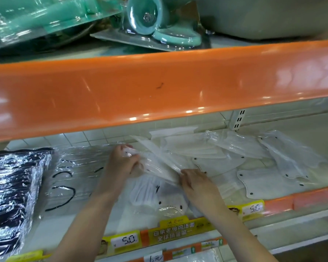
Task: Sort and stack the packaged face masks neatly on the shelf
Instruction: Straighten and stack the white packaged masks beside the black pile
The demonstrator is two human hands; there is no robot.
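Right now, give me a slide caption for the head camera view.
Both hands, left hand and right hand, grip a clear-wrapped white face mask pack over scattered packs on the cream shelf.

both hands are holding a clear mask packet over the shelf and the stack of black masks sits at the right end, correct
Not quite: the stack of black masks sits at the left end of the shelf, not the right, as the head view shows. The rest holds: the left hand and right hand both grip a clear mask packet.

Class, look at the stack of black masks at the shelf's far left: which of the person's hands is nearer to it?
Left. The left hand grips a clear mask packet closer to the black stack; the right hand is farther right.
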